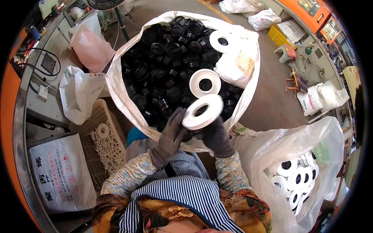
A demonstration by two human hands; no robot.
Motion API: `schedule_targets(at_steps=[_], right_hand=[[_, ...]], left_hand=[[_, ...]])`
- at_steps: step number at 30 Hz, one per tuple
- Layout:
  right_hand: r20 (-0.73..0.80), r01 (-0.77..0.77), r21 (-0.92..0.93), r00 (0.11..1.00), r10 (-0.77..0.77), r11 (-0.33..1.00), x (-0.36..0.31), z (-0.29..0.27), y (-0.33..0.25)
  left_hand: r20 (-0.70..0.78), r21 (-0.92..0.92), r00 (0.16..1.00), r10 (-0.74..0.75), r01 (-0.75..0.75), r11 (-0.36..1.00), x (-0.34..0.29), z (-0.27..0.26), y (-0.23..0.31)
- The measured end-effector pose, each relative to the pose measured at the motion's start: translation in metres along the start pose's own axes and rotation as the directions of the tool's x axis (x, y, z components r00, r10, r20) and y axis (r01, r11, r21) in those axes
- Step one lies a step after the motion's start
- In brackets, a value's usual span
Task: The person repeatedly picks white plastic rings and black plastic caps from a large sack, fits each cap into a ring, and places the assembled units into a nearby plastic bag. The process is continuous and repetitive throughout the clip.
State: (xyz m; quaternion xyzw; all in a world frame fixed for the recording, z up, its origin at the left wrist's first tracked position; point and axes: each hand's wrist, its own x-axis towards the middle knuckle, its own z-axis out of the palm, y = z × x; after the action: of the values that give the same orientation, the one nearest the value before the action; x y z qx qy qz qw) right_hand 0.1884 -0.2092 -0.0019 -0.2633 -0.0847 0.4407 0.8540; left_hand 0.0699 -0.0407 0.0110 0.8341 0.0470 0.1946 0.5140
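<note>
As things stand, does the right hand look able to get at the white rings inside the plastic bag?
Probably yes: the plastic bag looks open on that side, leaving the white rings in view. The right hand, however, would probably first need to release the held ring.

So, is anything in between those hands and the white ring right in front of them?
Nothing visible: the gloved right hand holds the white ring at its near side, and the gloved left hand is at its left edge, with only the gloves' fabric between.
</note>
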Motion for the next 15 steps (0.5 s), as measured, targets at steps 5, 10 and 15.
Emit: schedule_targets(at_steps=[5,10,15], right_hand=[[0.071,0.321,-0.881,0.815,-0.575,0.347,-0.038,-0.031,-0.081],[-0.005,0.158,-0.415,0.984,-0.176,0.896,0.007,-0.012,-0.065],[0.412,0.193,-0.748,0.885,-0.216,-0.634,0.060,-0.018,0.003]], left_hand=[[-0.153,0.144,0.986,0.067,-0.045,0.989,0.061,-0.004,-0.025],[-0.182,0.338,0.981,0.066,0.000,0.941,0.158,0.019,-0.042],[-0.161,0.572,0.932,0.325,-0.180,0.800,0.179,0.046,-0.062]])
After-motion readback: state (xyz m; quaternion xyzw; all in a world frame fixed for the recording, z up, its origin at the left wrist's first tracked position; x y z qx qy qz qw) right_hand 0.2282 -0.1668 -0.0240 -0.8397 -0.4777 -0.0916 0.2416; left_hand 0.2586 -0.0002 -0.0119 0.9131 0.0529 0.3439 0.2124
